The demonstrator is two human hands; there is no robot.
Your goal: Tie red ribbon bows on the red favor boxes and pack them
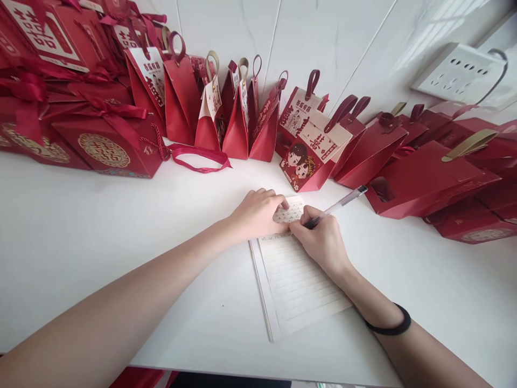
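White surface (100,226), tiled wall (323,32) behind: a lined notepad (302,285) is being written on.
The notepad is set on the surface, script filling its upper lines; it is best kept pressed steady by the left hand (258,215), laid over it with thumb and forefinger parted. The pen (347,200) is pinched near its tip by the right hand (325,242); its far end is best kept clear of the red bags (183,108).

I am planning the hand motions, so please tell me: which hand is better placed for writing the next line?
Probably the right hand: it grips the pen over the lined paper. The left hand holds no pen and rests on the paper's upper part.
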